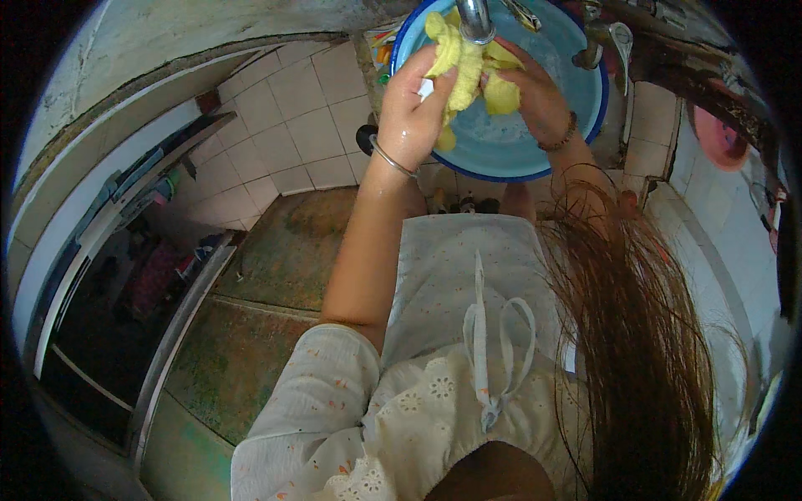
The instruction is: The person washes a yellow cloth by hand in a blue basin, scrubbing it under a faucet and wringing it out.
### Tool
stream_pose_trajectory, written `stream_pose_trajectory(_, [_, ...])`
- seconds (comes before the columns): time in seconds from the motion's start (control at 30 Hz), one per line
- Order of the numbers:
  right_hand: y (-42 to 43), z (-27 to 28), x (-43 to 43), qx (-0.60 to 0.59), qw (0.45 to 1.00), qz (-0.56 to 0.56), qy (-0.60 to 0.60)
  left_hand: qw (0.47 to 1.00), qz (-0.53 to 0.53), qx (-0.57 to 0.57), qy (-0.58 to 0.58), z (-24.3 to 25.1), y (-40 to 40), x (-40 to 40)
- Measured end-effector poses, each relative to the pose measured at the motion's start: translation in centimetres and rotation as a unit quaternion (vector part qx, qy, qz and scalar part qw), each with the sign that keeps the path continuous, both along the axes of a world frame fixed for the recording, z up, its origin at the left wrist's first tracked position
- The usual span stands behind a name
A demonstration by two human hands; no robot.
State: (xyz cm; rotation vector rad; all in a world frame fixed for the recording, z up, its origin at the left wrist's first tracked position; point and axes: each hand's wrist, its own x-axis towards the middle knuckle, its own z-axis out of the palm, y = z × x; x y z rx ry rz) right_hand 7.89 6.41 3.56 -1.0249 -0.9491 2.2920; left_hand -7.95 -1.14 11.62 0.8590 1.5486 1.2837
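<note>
My left hand (415,103), wet and with a metal bangle at the wrist, grips the left part of a yellow cloth (467,78). A small white thing (426,89) shows between its thumb and fingers; what it is I cannot tell. My right hand (532,94), with a beaded bracelet, is closed on the cloth's right part. The bunched cloth hangs between both hands, just below the mouth of a metal faucet (476,22). Under them is a light blue basin (604,106) with a dark blue rim, holding water. Some fingertips are hidden by the cloth.
A metal valve handle (621,41) juts out right of the basin. Small colourful items (383,53) lie by its left rim. A pink basin (720,134) is at the far right. Tiled wall (294,94) and an open doorway (125,300) are at the left. Long hair hangs near my right arm.
</note>
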Motion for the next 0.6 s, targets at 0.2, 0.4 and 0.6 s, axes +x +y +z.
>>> stream_pose_trajectory(0.2, [0.9,-2.1,-3.5,0.393,0.897,0.175,-0.102,0.996,0.008,-0.010,-0.093,0.8,-0.2,0.6])
stream_pose_trajectory(0.4, [1.1,-5.2,-4.7,0.502,0.741,0.319,-0.312,0.964,0.060,-0.028,-0.257,1.4,-0.7,0.6])
stream_pose_trajectory(0.6, [0.7,-6.3,-3.3,0.306,0.924,0.140,-0.180,0.920,0.188,0.048,-0.341,0.9,-1.6,-1.8])
